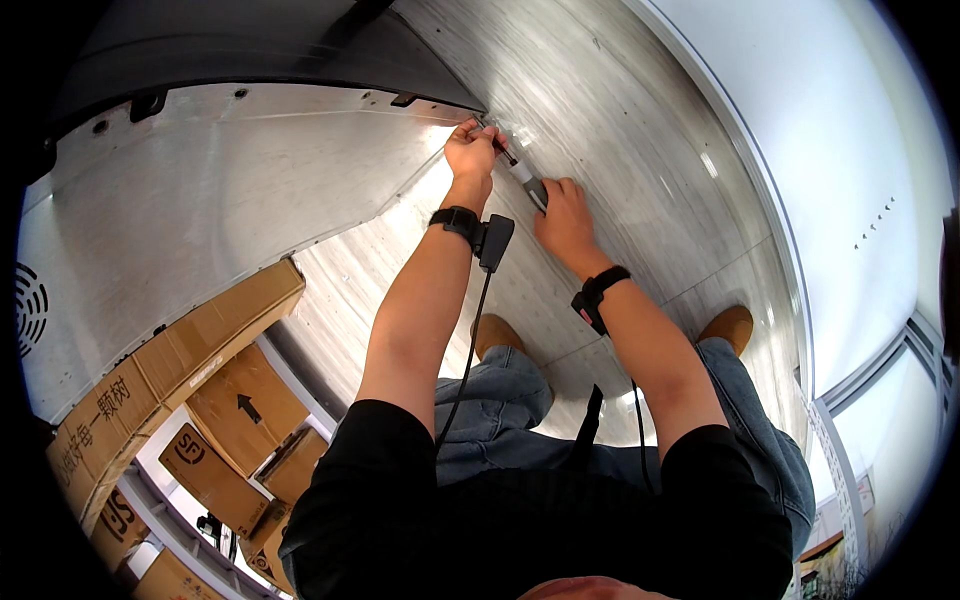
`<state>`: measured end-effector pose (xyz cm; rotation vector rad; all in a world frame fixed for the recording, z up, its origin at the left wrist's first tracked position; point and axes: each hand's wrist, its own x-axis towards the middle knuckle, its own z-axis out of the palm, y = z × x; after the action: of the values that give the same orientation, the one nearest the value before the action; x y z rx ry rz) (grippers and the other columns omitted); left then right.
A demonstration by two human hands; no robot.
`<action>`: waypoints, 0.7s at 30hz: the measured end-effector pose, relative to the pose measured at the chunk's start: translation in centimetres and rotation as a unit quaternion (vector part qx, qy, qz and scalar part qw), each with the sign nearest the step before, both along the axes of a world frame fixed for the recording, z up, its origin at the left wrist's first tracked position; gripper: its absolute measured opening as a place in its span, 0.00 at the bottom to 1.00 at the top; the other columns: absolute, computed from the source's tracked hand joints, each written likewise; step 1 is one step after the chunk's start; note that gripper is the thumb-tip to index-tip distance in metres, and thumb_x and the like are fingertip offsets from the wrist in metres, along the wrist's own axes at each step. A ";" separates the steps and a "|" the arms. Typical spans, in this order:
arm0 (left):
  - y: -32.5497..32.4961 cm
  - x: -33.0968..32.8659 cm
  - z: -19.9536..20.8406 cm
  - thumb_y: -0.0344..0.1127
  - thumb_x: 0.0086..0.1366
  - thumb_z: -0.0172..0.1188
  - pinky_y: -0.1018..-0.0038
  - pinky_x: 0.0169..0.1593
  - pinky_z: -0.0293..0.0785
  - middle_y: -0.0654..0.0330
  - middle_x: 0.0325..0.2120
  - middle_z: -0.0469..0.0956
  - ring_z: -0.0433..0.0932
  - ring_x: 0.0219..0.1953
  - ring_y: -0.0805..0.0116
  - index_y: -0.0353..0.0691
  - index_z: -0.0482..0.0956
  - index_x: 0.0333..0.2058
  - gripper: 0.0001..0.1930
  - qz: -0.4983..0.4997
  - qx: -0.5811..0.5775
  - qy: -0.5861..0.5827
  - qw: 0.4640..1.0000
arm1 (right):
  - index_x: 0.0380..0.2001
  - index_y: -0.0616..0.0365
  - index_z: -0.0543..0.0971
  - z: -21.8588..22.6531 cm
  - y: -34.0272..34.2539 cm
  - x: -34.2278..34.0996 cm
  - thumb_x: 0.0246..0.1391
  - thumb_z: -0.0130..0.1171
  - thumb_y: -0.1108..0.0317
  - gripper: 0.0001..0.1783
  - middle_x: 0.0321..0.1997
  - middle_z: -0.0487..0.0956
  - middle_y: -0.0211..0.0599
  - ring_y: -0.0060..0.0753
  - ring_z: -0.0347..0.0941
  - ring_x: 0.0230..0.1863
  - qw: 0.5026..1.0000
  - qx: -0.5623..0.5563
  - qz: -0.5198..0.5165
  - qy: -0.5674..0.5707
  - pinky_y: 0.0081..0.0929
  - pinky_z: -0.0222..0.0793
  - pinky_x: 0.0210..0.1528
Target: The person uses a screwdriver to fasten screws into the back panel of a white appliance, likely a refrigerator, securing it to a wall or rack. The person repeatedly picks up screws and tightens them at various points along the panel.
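My right hand [567, 225] is wrapped round a grey and white cordless screwdriver [523, 175], which points up and to the left. Its thin dark shaft runs to the fingers of my left hand [470, 150]. Those fingers are pinched together at the bottom corner of a large appliance; what lies between them is too small to make out. The appliance has a bare silvery metal panel [250, 170] with holes along its edge, and a black side [290, 45] beyond it. Both hands are low, close to the wood-look floor [630, 140].
Cardboard boxes [245, 410] stand on a rack at the lower left, with a long flat carton [170, 355] beside the panel. A white panel [800, 130] rises along the right. Cables hang from the black bands on my wrists. My shoes [730, 325] are on the floor.
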<state>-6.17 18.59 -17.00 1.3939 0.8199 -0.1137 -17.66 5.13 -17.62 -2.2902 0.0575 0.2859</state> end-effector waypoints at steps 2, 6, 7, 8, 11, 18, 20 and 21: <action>0.1 0.0 -0.2 0.24 0.60 0.58 0.71 0.32 0.79 0.54 0.31 0.77 0.78 0.28 0.66 0.30 0.64 0.48 0.19 -0.003 0.000 -0.001 1.000 | 0.47 0.61 0.70 0.1 -0.1 0.3 0.42 0.62 0.75 0.25 0.46 0.70 0.46 0.49 0.65 0.52 1.000 0.004 0.001 0.016 0.38 0.67 0.52; 0.5 -0.1 -0.4 0.26 0.58 0.62 0.72 0.32 0.78 0.55 0.32 0.77 0.78 0.30 0.67 0.33 0.65 0.48 0.21 -0.037 0.084 0.025 0.995 | 0.46 0.60 0.69 0.5 0.1 0.8 0.42 0.64 0.75 0.25 0.47 0.71 0.44 0.49 0.65 0.52 0.999 -0.005 0.006 0.043 0.38 0.67 0.52; 0.4 -0.1 -0.4 0.27 0.58 0.64 0.72 0.32 0.78 0.55 0.32 0.77 0.78 0.30 0.67 0.33 0.65 0.47 0.21 -0.046 0.117 0.037 0.991 | 0.47 0.59 0.69 0.4 0.1 0.7 0.42 0.64 0.74 0.26 0.47 0.70 0.44 0.49 0.65 0.52 0.999 -0.006 0.005 0.040 0.38 0.67 0.52; 0.3 0.0 -0.3 0.27 0.58 0.64 0.72 0.32 0.78 0.55 0.31 0.77 0.78 0.30 0.67 0.34 0.66 0.47 0.20 -0.038 0.111 0.041 0.992 | 0.47 0.59 0.69 0.2 0.1 0.7 0.41 0.65 0.74 0.27 0.47 0.70 0.44 0.48 0.65 0.52 0.999 -0.008 0.004 0.037 0.38 0.67 0.52; 0.0 0.1 0.0 0.25 0.58 0.62 0.71 0.32 0.79 0.55 0.31 0.77 0.78 0.30 0.67 0.34 0.67 0.45 0.18 -0.016 0.080 0.044 0.996 | 0.49 0.58 0.68 0.3 -0.1 0.6 0.41 0.66 0.72 0.29 0.47 0.68 0.44 0.48 0.63 0.53 0.999 -0.024 0.001 0.039 0.38 0.67 0.52; 0.3 0.1 -0.2 0.22 0.63 0.52 0.68 0.35 0.80 0.52 0.33 0.77 0.78 0.30 0.65 0.32 0.66 0.45 0.12 0.000 0.012 0.014 1.000 | 0.51 0.58 0.72 0.4 -0.7 0.4 0.43 0.63 0.70 0.28 0.48 0.67 0.44 0.47 0.62 0.55 0.999 -0.019 0.005 0.046 0.38 0.68 0.53; 0.2 -0.1 -0.3 0.21 0.63 0.51 0.68 0.37 0.81 0.52 0.32 0.77 0.79 0.30 0.64 0.32 0.65 0.45 0.11 0.004 0.007 0.000 1.000 | 0.50 0.59 0.72 0.1 -0.8 0.4 0.43 0.62 0.71 0.27 0.49 0.68 0.44 0.47 0.62 0.55 0.999 -0.014 0.004 0.045 0.38 0.67 0.53; 0.2 -0.2 -0.4 0.21 0.63 0.51 0.67 0.37 0.81 0.52 0.32 0.76 0.79 0.30 0.64 0.31 0.64 0.45 0.12 0.007 0.001 -0.006 1.000 | 0.50 0.59 0.73 0.0 -0.8 0.5 0.43 0.61 0.71 0.26 0.49 0.68 0.43 0.46 0.62 0.55 0.999 -0.012 0.003 0.044 0.38 0.67 0.53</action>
<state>-6.34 18.81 -17.40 1.3899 0.8193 -0.0938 -17.19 4.30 -17.64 -2.3010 0.0995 0.3924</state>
